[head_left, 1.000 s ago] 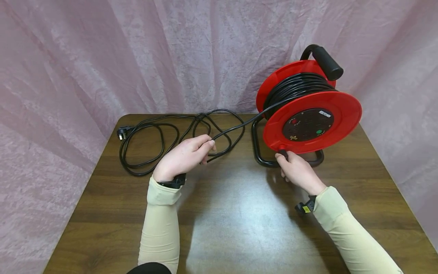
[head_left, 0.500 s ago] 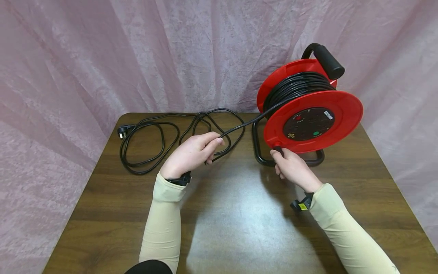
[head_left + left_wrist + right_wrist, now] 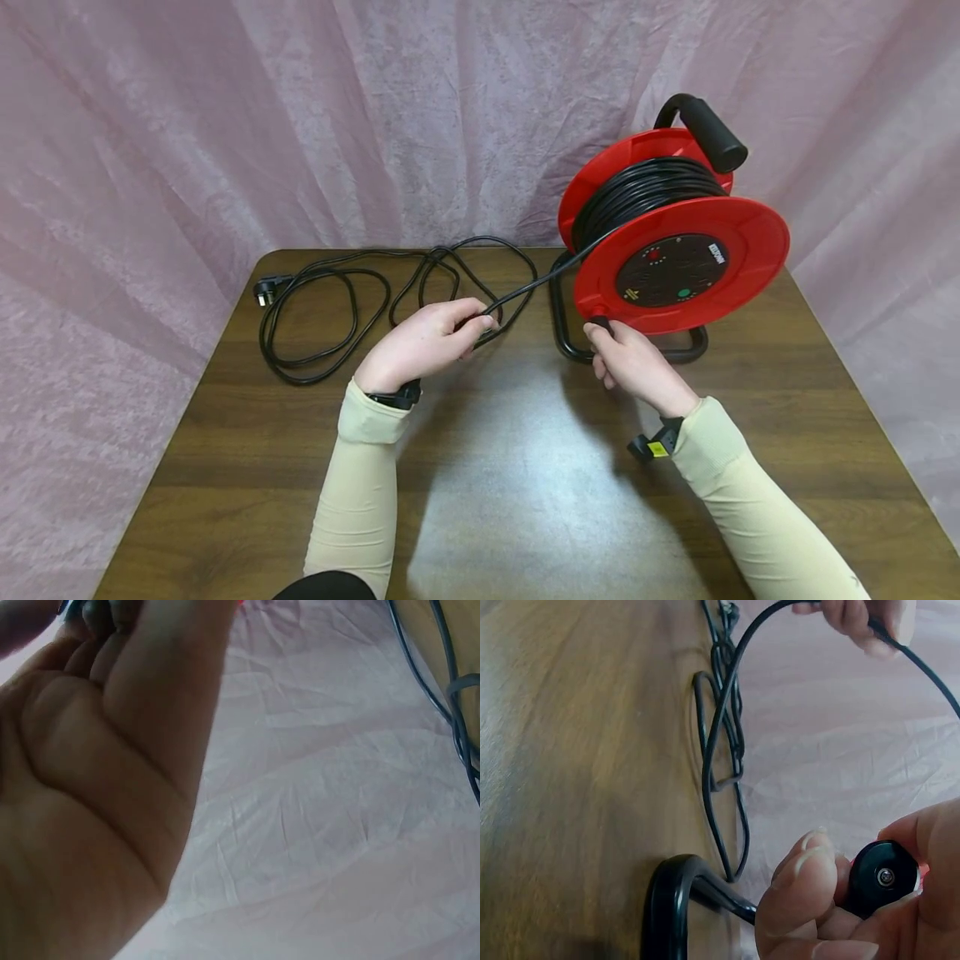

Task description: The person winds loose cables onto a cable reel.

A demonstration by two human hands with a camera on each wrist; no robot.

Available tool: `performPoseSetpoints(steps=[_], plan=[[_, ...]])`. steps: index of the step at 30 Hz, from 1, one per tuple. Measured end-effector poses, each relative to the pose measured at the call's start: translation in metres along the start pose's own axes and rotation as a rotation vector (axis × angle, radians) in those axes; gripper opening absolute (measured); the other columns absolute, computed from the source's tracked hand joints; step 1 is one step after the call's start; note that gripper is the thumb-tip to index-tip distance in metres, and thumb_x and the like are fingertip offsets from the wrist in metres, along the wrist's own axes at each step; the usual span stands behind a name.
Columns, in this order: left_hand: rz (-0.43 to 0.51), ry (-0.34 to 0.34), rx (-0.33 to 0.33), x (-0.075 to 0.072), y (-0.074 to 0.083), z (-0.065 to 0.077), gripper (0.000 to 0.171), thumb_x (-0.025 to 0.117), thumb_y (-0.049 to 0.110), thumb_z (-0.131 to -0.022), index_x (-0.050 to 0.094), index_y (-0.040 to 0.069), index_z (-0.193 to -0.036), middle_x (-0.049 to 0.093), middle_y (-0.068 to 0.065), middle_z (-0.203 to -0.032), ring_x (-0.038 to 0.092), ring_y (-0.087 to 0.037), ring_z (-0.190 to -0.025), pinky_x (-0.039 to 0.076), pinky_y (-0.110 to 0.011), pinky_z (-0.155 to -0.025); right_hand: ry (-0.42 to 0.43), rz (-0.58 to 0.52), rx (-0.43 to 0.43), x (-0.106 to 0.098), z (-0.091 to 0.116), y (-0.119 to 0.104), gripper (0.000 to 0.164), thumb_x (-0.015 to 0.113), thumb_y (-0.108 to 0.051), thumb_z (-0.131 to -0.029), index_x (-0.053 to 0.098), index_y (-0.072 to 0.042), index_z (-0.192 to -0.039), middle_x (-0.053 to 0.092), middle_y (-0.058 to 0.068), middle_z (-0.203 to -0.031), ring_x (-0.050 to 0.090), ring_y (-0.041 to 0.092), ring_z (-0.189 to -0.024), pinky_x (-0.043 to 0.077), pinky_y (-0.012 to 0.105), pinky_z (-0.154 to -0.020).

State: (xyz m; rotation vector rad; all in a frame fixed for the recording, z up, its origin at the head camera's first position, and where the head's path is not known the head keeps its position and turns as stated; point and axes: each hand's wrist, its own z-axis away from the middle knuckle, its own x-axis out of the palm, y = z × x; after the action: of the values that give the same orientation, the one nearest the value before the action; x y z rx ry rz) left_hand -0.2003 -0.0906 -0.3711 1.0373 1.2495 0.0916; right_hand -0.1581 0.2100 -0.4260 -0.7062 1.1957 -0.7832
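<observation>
A red cable reel point(image 3: 761, 242) with a wound black cable point(image 3: 648, 187) stands on its black tubular frame point(image 3: 564, 333) at the right of the table. My right hand point(image 3: 641, 371) grips the black crank knob point(image 3: 885, 876) at the lower left of the reel's front disc, fingers curled round it. To the left, my left hand point(image 3: 427, 343) pinches the cable point(image 3: 534, 285) between thumb and fingers; it runs taut from there up to the drum. Below that hand the cable curves down to the table, as the right wrist view shows. In the left wrist view the palm hides most of the grip.
Loose loops of cable point(image 3: 272, 333) lie at the back left of the wooden table point(image 3: 247, 467), ending in a black plug point(image 3: 266, 290). The reel's black carry handle point(image 3: 714, 137) rises above the drum. A pink curtain point(image 3: 420, 108) hangs right behind the table.
The reel's disc has turned a little clockwise, the right hand carrying the knob left and slightly up. My left hand has shifted right, nearer the reel, along with the cable.
</observation>
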Motion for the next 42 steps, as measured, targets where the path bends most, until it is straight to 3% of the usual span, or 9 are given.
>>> performPoseSetpoints(steps=[4,8,19,28,37,42], plan=[[0.008,-0.021,-0.012,-0.001,-0.001,0.001,0.028,0.047,0.043,-0.105,0.06,0.022,-0.09,0.062,0.005,-0.076,0.056,-0.013,-0.069,0.046,-0.034,-0.065,-0.014,-0.053,-0.001,0.002,-0.001,-0.003,0.05,0.043,-0.05,-0.103,0.048,-0.001,-0.098,0.057,0.013,-0.071,0.057,0.023,-0.06,0.054,0.037,-0.062],[0.006,-0.024,-0.027,-0.001,-0.002,0.003,0.027,0.049,0.045,-0.104,0.06,0.025,-0.09,0.063,0.006,-0.079,0.056,-0.012,-0.071,0.046,-0.034,-0.067,-0.032,-0.112,-0.014,0.001,-0.002,-0.006,0.049,0.044,-0.047,-0.103,0.047,0.002,-0.098,0.056,0.012,-0.07,0.054,0.021,-0.06,0.053,0.033,-0.057],[0.05,-0.047,0.019,-0.002,-0.004,0.003,0.022,0.052,0.038,-0.102,0.063,0.021,-0.095,0.059,0.004,-0.08,0.053,-0.012,-0.072,0.045,-0.032,-0.066,-0.051,-0.168,-0.037,-0.001,-0.001,-0.016,0.046,0.044,-0.041,-0.105,0.047,0.004,-0.1,0.054,0.014,-0.069,0.053,0.022,-0.059,0.052,0.032,-0.055],[0.037,-0.02,0.039,-0.001,-0.008,0.001,0.029,0.046,0.047,-0.104,0.059,0.023,-0.092,0.054,0.004,-0.086,0.05,-0.012,-0.081,0.043,-0.033,-0.072,-0.065,-0.152,-0.061,-0.004,-0.001,-0.023,0.049,0.045,-0.045,-0.104,0.048,0.003,-0.1,0.055,0.016,-0.072,0.055,0.025,-0.063,0.053,0.033,-0.058],[0.011,-0.014,-0.011,-0.001,-0.009,0.001,0.028,0.05,0.053,-0.101,0.062,0.03,-0.09,0.057,0.006,-0.082,0.051,-0.01,-0.076,0.044,-0.032,-0.068,-0.068,-0.091,-0.071,-0.009,0.001,-0.032,0.051,0.044,-0.049,-0.104,0.049,0.001,-0.101,0.059,0.016,-0.073,0.058,0.026,-0.063,0.054,0.035,-0.062],[0.018,-0.014,0.015,0.0,-0.01,-0.001,0.034,0.05,0.052,-0.101,0.063,0.026,-0.084,0.06,0.004,-0.086,0.052,-0.01,-0.08,0.045,-0.031,-0.071,-0.065,-0.092,-0.098,-0.012,0.002,-0.035,0.051,0.044,-0.049,-0.104,0.049,0.001,-0.099,0.059,0.017,-0.073,0.058,0.028,-0.061,0.053,0.036,-0.061]])
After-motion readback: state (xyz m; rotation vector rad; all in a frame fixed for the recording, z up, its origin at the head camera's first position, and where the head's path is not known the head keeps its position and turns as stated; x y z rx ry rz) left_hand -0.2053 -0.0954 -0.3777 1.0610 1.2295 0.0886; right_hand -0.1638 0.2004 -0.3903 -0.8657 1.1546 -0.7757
